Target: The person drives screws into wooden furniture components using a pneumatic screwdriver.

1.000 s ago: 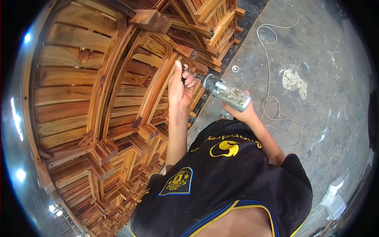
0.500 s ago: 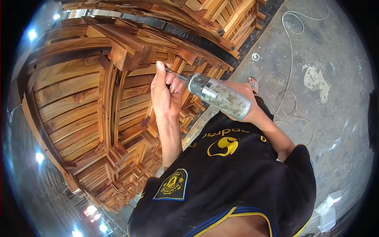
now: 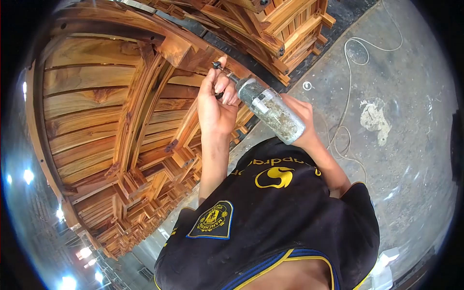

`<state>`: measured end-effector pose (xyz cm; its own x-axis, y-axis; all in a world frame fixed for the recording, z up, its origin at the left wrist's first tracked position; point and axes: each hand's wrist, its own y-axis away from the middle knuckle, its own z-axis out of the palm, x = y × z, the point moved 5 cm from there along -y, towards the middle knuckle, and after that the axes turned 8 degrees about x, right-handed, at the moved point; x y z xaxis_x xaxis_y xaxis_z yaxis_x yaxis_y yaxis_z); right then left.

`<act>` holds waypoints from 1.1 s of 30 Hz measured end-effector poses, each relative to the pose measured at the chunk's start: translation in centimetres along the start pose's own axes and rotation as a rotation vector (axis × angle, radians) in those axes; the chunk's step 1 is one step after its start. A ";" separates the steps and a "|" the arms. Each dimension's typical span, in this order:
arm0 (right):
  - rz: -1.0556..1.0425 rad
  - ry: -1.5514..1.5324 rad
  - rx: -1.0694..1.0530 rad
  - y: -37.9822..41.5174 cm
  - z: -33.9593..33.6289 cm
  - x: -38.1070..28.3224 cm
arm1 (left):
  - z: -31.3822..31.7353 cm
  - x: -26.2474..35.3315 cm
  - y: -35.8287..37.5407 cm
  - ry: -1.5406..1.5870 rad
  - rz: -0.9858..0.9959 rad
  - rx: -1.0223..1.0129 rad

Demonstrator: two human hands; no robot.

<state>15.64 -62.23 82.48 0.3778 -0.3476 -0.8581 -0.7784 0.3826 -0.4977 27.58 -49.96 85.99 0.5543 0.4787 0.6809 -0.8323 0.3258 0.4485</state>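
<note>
My left hand [image 3: 218,104] is raised with its palm up, fingers curled and pinching a small dark fastener [image 3: 216,65] at the tip of the driver. Another dark bit shows between the curled fingers, too small to make out. Behind the worn grey power driver [image 3: 271,110], my right hand [image 3: 298,116] is wrapped round its grip, mostly hidden by the tool body. The tool's nose points up and left, at the left-hand fingertips. Both hands are beside the edge of a slatted wooden piece [image 3: 92,104].
More stacked wooden frames [image 3: 295,36] stand at the top. A pale hose or cable [image 3: 347,96] loops over the grey concrete floor [image 3: 411,96] on the right. A white object [image 3: 384,270] is at lower right.
Both hands and the driver have shifted slightly right in the view, and the dark fastener now shows more clearly above the left fingers. The wooden pieces appear shifted as the view has turned.
</note>
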 end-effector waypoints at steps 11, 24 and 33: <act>-0.121 0.091 0.066 0.0 0.2 -0.3 | 0.3 0.6 -0.5 0.094 -0.078 -0.178; -0.062 0.088 0.111 0.5 0.4 0.7 | 0.0 0.8 -0.8 0.090 -0.097 -0.184; -0.082 0.060 0.086 -0.1 0.5 0.8 | 0.2 0.9 -0.7 0.101 -0.101 -0.193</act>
<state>16.26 -62.11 81.78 0.4055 -0.4304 -0.8064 -0.6991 0.4223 -0.5769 28.65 -49.91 86.35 0.6404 0.5122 0.5723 -0.7614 0.5209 0.3859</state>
